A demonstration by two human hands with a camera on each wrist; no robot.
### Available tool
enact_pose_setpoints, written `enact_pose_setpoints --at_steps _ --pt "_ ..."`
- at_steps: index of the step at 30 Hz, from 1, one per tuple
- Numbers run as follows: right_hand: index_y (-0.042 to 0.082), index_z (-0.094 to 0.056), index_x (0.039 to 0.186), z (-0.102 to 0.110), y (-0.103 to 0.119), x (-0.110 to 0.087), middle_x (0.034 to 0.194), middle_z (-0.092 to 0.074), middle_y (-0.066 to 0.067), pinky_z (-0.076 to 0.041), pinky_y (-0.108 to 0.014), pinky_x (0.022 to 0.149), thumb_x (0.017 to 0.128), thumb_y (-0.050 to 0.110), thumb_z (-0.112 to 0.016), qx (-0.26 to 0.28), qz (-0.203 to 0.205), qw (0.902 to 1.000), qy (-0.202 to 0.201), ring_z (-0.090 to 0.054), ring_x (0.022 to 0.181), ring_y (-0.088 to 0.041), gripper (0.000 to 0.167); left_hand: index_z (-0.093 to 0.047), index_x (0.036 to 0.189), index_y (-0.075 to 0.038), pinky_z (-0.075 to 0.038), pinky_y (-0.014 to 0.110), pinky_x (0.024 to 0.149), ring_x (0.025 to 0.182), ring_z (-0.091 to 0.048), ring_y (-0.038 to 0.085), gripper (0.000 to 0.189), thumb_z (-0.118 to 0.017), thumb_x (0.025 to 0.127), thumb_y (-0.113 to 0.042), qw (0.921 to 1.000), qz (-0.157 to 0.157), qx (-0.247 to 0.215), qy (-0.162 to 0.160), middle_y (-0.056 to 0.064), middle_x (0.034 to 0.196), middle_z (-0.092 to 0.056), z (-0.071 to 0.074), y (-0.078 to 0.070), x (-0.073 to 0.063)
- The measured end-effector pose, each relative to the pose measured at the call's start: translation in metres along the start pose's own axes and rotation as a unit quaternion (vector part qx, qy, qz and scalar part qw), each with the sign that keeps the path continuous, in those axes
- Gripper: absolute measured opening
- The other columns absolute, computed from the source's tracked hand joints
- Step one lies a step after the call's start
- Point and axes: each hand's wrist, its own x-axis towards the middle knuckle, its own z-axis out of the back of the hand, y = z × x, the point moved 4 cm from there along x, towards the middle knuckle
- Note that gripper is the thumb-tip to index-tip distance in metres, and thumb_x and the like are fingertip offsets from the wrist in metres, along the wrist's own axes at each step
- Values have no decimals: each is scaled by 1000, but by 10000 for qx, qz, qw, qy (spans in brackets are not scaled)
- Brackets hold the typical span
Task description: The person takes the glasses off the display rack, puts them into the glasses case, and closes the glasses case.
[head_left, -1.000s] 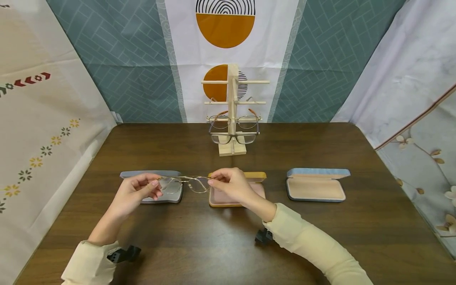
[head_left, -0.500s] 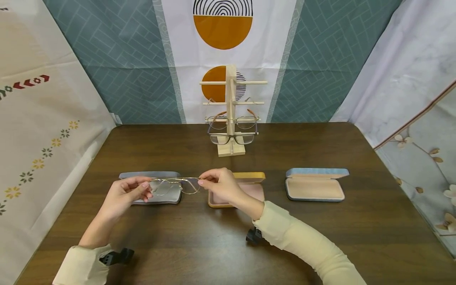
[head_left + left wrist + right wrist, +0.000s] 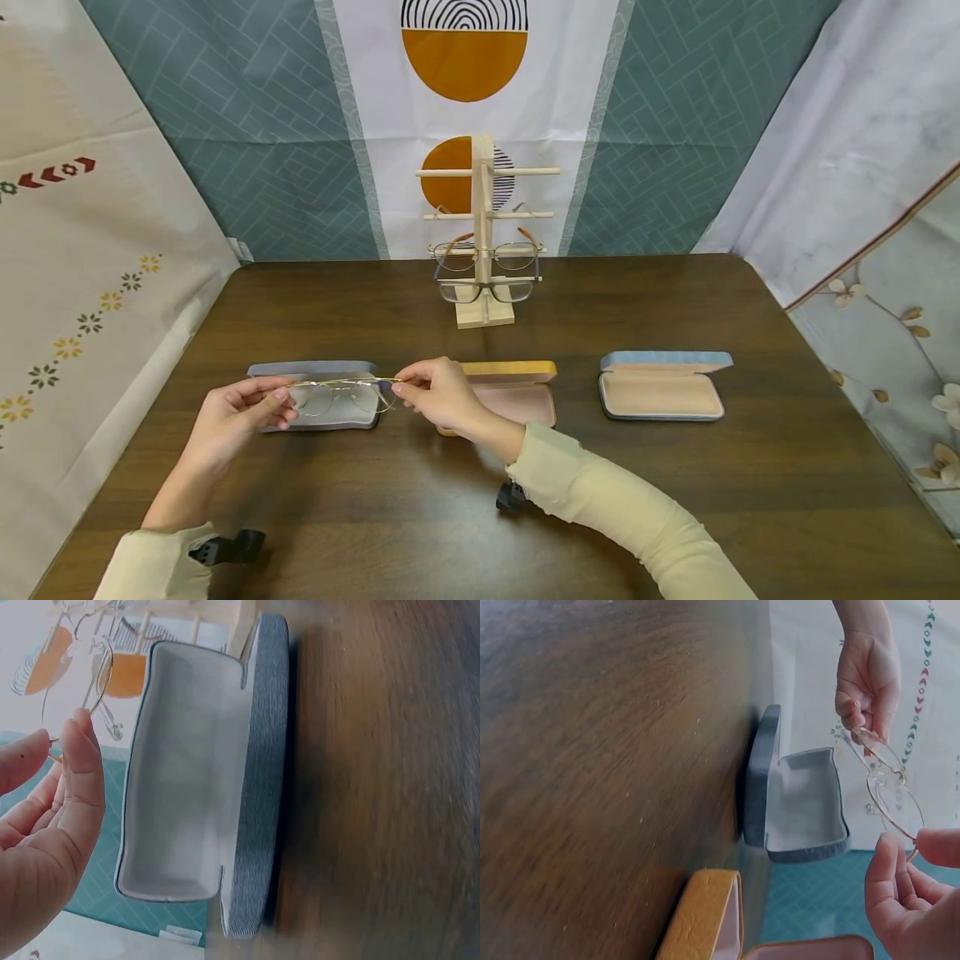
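Note:
Both hands hold one pair of thin gold-rimmed eyeglasses (image 3: 318, 400) level above the grey glasses case (image 3: 330, 423) at the left. My left hand (image 3: 238, 415) pinches the glasses' left end between thumb and fingers; my right hand (image 3: 442, 393) pinches the right end. The right wrist view shows the eyeglasses (image 3: 894, 801) stretched between the two hands, clear lenses upright. In the left wrist view the grey case (image 3: 180, 772) lies with its lid up and its pale lining bare, beside the left hand (image 3: 56, 825).
A yellow glasses case (image 3: 517, 404) stands open in the middle, partly behind the right hand. Another open case, blue (image 3: 660, 393), lies at the right. At the back, a wooden display rack (image 3: 483, 233) bears several pairs of glasses. Fabric hangs around the table (image 3: 375, 517).
Both hands have moved left with the eyeglasses, from between the grey and yellow cases to over the grey case. More of the yellow case shows now.

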Motion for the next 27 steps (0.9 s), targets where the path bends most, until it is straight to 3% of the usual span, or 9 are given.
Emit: enact_pose_setpoints --at_steps 5,11,16,23,27 --pt "-10 -66 95 -8 0 2 80 -65 -22 -51 -22 52 85 0 -61 203 -158 9997 5 -63 71 -37 14 -55 112 11 -53 41 58 69 -65 27 32 -61 86 -7 9999 45 48 -110 17 83 -65 8 4 -1" --pt "-6 -67 96 -17 -2 7 79 -66 -18 -47 -18 48 85 2 -61 -4 -326 9994 87 -63 68 -35 15 -54 109 14 -53 39 58 69 -65 26 32 -62 86 -6 9997 53 -221 -117 17 84 -66 14 0 -5" --pt "-2 -69 95 -23 -3 14 76 -67 -7 -45 -17 47 85 7 -63 -433 -208 9988 103 -64 64 -25 15 -55 107 14 -53 38 57 67 -66 25 31 -63 85 -7 9994 54 -254 -211 16 83 -66 21 1 -6" --pt "5 -71 95 -30 -2 21 75 -67 3 -42 -13 52 84 15 -65 -1261 -85 9920 -22 -55 59 0 16 -56 106 12 -52 39 58 66 -67 25 37 -67 83 -15 9995 135 -120 -274 14 80 -67 31 4 -5" --pt "6 -72 93 -35 -5 25 74 -66 5 -41 -13 52 84 17 -65 -1383 -165 9902 -123 -53 61 0 15 -55 104 12 -52 39 60 67 -67 24 43 -69 81 -21 9992 278 -21 -275 13 80 -68 30 1 -5"
